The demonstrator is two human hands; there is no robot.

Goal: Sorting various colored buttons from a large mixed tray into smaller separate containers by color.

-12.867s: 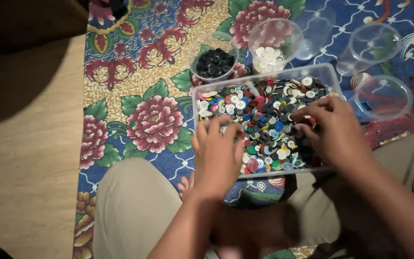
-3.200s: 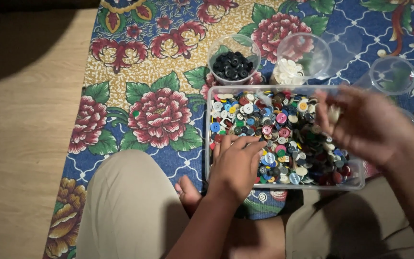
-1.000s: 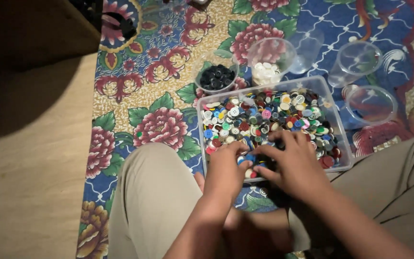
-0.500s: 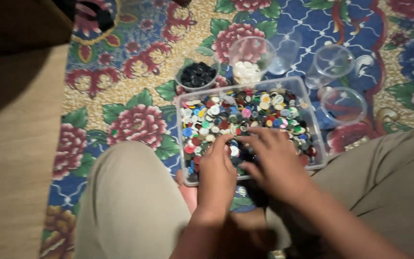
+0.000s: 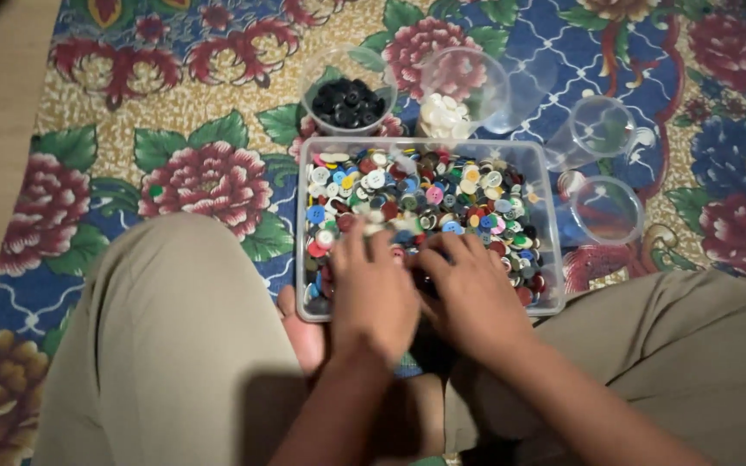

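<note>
— Sitting on the flowered mat [image 5: 218, 177], what have you got under your hands?

— Largest first: the clear plastic tub [image 5: 548, 226], lying between my knees near the mat's near edge, heaped with mixed buttons [image 5: 442, 194]. I judge the tub light but bendy, so I'd take it by its 2 short walls.

— And your hands?

— My left hand [image 5: 373, 293] lies palm down in the tub's near left corner, fingers spread over the heap. My right hand [image 5: 472, 298] is just beside it, fingers curled into the buttons; whether they pinch 1, I cannot tell.

— How do the buttons handle?

— Small, hard, slick, I'd say; best nipped at the rim with fingertips. Beyond the tub's far edge stand 1 cup of black buttons [image 5: 349, 102] and 1 cup of white buttons [image 5: 451, 112].
</note>
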